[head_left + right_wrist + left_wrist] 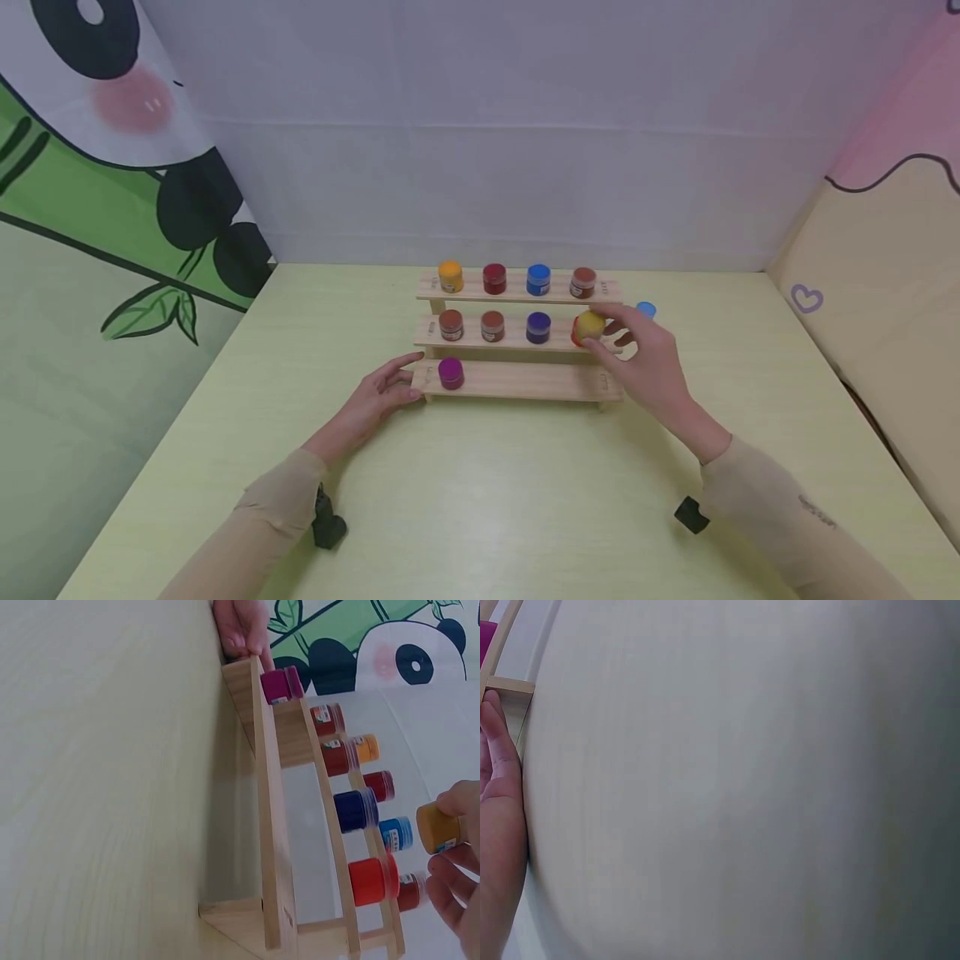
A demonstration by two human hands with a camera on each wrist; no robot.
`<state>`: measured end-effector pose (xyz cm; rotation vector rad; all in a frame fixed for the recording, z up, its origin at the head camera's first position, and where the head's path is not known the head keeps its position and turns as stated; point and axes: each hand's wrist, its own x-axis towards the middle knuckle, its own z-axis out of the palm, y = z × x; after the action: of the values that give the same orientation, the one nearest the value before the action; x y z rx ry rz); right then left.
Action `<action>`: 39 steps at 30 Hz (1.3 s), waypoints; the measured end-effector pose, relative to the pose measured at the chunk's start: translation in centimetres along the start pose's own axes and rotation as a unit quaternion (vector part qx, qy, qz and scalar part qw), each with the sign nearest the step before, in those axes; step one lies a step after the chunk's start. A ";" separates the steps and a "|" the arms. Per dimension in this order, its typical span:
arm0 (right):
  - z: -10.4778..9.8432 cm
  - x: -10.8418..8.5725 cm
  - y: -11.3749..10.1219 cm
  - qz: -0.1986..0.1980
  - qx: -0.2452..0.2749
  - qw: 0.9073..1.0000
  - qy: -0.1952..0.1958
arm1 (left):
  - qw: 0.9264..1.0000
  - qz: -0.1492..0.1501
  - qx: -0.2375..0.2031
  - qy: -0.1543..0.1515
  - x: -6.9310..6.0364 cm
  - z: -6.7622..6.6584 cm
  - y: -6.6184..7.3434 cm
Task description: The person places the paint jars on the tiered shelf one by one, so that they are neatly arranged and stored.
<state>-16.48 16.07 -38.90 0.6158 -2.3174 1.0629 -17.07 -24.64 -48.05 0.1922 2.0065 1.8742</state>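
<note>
A three-tier wooden rack [525, 382] holds small paint jars. My right hand [651, 360] pinches an ochre-yellow paint jar [437, 828] between thumb and fingers, above the right end of the middle tier. In the head view that jar partly hides a red-orange jar [371, 880] on the tier. At the rack's left end, my left hand [381, 393] grips the lowest tier, thumb at its front edge. Beside that hand, a magenta jar [451, 373] sits alone on the lowest tier. The middle tier also carries two brown jars [451, 325] and a dark blue jar [537, 327].
Along the top tier stand an orange-yellow jar [450, 276], a dark red jar [494, 278], a blue jar [538, 280] and a brown jar [582, 282]. A blue-topped jar [646, 309] shows behind my right hand. A pale wall [495, 192] rises behind the table [480, 492].
</note>
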 end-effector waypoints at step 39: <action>9.4 -1.7 -3.7 0.089 0.122 0.971 -0.183 | 1.000 -0.007 -0.010 0.002 -0.1 0.0 -0.1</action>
<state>-15.44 6.82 -43.26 0.7630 -2.6152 1.4373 -16.95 -24.66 -48.12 0.1671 1.9861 1.8864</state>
